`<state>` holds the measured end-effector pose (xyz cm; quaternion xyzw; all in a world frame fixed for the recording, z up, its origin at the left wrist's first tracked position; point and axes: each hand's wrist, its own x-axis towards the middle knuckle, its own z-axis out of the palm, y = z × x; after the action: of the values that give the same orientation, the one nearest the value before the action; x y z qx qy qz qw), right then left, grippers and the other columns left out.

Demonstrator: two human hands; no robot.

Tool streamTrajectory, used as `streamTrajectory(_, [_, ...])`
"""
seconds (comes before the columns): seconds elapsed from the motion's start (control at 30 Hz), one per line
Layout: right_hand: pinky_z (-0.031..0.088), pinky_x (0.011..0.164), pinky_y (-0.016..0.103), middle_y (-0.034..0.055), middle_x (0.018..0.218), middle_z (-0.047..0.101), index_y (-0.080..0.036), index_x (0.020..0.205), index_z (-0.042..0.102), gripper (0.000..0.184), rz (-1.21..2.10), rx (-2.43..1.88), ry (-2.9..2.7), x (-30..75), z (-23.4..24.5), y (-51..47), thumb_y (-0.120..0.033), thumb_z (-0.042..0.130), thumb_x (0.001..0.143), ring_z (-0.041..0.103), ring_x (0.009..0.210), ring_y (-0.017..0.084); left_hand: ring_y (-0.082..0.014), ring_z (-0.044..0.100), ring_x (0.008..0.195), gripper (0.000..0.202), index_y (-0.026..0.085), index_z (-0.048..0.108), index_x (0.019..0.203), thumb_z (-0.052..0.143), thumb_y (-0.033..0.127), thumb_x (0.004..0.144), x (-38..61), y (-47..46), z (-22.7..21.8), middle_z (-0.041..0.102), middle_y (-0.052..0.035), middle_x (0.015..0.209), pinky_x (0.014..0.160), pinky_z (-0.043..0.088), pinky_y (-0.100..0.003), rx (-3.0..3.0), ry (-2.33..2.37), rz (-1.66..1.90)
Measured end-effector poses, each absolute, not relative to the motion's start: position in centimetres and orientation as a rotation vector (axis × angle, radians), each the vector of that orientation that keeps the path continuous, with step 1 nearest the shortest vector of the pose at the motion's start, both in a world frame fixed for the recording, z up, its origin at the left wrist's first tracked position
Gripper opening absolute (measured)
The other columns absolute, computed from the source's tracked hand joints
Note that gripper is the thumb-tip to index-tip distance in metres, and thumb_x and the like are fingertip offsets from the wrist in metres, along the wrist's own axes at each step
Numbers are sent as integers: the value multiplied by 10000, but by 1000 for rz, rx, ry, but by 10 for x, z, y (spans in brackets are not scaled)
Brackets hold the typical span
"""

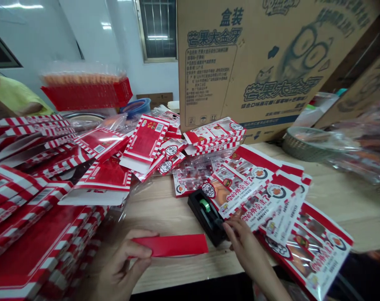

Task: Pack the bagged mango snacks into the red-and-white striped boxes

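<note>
My left hand [127, 261] pinches the end of a flat red box [177, 245], held edge-on above the table. At the near end of a black tape dispenser [208, 217] is my right hand [240, 234], thumb and fingers drawn together; whatever they grip is too small or hidden to make out. A green-looking roll sits inside the dispenser. Just beyond the right hand, printed window boxes [261, 188] overlap in a fanned pile, with another window box [315, 246] lower right.
Red-and-white boxes [42, 251] are heaped on the left, more boxes [215, 133] lie toward the back. A large cardboard carton [215, 75] stands behind, beside a grey-green basket [309, 144]. A red tray [86, 94] rises back left, near a person in a yellow top [20, 96].
</note>
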<state>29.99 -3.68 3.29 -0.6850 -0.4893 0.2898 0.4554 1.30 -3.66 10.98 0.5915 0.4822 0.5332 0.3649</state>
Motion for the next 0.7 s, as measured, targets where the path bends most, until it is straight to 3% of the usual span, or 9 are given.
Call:
streamTrajectory(0.07, [542, 429, 319, 124, 881, 588, -179, 686, 697, 500, 823, -1666, -1181, 298, 37, -35, -664, 590, 744, 609, 657, 231, -180, 697, 886, 289, 232, 649, 660, 704, 487, 785, 15, -40, 110, 745, -40, 924, 782, 545, -234, 1468, 1257, 1383])
streamTrajectory(0.13, [539, 422, 311, 108, 858, 570, -179, 654, 687, 492, 910, -1642, -1148, 294, 39, -36, -666, 636, 700, 602, 664, 231, -171, 699, 894, 262, 241, 653, 678, 686, 466, 810, 13, -39, 108, 745, -34, 934, 786, 544, -222, 1513, 1239, 1378])
streamTrajectory(0.3, [582, 688, 395, 124, 979, 620, -183, 691, 671, 505, 1043, -1598, -1025, 284, 43, -47, -688, 660, 675, 635, 897, 292, -159, 713, 924, 78, 253, 660, 775, 664, 251, 853, -2, -31, 102, 749, -31, 978, 784, 559, -197, 1810, 1133, 1247])
streamTrajectory(0.4, [489, 916, 465, 149, 1097, 648, -185, 654, 654, 515, 1091, -1584, -956, 276, 39, -60, -700, 665, 668, 579, 1108, 349, -150, 713, 937, 88, 255, 645, 812, 639, 182, 860, -6, -30, 99, 740, -24, 1026, 801, 561, -194, 1881, 1109, 1262])
streamTrajectory(0.5, [417, 987, 503, 172, 1086, 657, -193, 624, 637, 547, 934, -1648, -930, 263, 23, -71, -737, 614, 686, 544, 1162, 373, -130, 705, 956, 128, 261, 620, 849, 619, 133, 860, -6, -30, 96, 727, -7, 1060, 813, 556, -174, 1921, 1118, 1298])
streamTrajectory(0.7, [516, 824, 430, 177, 984, 633, -200, 676, 617, 507, 439, -1735, -1025, 247, -16, -68, -677, 504, 804, 633, 945, 301, -103, 672, 1021, 208, 251, 596, 916, 545, 54, 871, 0, -33, 94, 680, -3, 1126, 856, 540, -155, 1998, 1163, 1418])
